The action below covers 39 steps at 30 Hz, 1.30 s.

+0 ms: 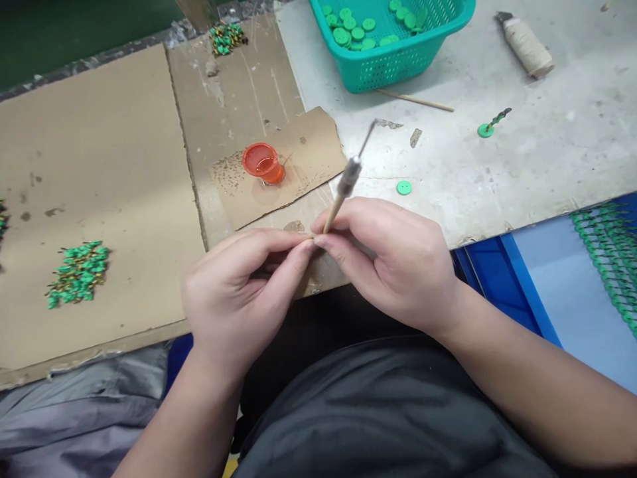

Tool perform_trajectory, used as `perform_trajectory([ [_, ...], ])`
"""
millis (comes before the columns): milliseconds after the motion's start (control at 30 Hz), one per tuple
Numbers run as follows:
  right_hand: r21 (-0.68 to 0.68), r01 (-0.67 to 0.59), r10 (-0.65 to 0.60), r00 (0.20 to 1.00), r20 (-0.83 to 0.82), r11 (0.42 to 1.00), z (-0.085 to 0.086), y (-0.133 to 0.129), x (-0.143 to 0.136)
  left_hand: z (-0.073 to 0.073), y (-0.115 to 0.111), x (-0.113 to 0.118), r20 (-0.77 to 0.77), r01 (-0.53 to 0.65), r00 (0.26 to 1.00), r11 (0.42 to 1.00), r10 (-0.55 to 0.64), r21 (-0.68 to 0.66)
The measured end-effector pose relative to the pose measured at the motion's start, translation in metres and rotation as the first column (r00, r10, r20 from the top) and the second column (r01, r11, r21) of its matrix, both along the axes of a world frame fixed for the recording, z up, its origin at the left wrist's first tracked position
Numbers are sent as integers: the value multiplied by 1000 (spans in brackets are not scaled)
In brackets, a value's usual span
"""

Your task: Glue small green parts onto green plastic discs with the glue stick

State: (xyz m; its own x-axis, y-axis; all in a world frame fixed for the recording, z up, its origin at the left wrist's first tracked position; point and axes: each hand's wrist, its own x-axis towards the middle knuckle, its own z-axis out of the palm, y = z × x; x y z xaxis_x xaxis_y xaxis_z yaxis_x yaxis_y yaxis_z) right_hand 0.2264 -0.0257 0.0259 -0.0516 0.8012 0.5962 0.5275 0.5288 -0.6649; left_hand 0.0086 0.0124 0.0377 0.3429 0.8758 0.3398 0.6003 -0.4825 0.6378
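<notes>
My right hand (393,265) grips a thin wooden stick tool (346,186) with a dark metal tip that points up and away. My left hand (243,285) meets it at the fingertips, pinching something too small to make out at the base of the stick. Both hands hover over the near edge of the workbench. A small orange cup (263,162) stands on a cardboard piece just beyond the hands. A loose green disc (404,188) lies on the grey bench to the right of the tool tip.
A teal basket (398,63) with several green discs stands at the back. A thread spool (527,46), a thin wooden stick (415,101) and a green disc with a stem (490,125) lie nearby. A pile of green pieces (77,273) rests on cardboard at left. A blue bin (547,285) holds green strings at right.
</notes>
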Motion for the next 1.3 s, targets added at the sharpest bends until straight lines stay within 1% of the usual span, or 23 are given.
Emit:
perform_trajectory([
  [133,-25,-3,4,1000,16,1000,1,0,-2,1,2,1,9,24,1000,1000,-24,0],
  [433,-100,-23,27,999,41,995,8,3,-7,2,1,2,-5,17,1000,1000,-17,16],
  [600,-111,-39,41,999,8,993,7,8,-6,1,2,2,20,11,1000,1000,-11,-7],
  [667,-96,-14,9,999,-49,995,5,9,-3,1,1,3,50,2,999,1000,0,-29],
  [767,-90,85,-98,984,-146,992,2,10,2,0,-1,4,56,-22,998,998,26,-66],
  [800,-93,98,-111,982,-155,991,1,11,4,0,-1,4,51,-30,998,997,33,-73],
  [833,-92,87,-100,983,-152,992,1,11,5,0,-1,3,45,-36,998,997,39,-75],
  [900,-75,27,-36,992,-124,997,-1,12,7,-1,-1,3,36,-37,999,997,40,-66],
  [1000,-41,-39,35,995,-93,998,-3,14,8,0,-1,2,19,-12,1000,1000,12,-29],
  [1133,-24,-65,64,997,-47,998,-3,16,7,2,-1,4,-12,0,1000,1000,0,13],
  [1300,-85,-91,88,995,-36,992,0,15,7,0,-1,2,13,7,1000,1000,-7,-4],
])
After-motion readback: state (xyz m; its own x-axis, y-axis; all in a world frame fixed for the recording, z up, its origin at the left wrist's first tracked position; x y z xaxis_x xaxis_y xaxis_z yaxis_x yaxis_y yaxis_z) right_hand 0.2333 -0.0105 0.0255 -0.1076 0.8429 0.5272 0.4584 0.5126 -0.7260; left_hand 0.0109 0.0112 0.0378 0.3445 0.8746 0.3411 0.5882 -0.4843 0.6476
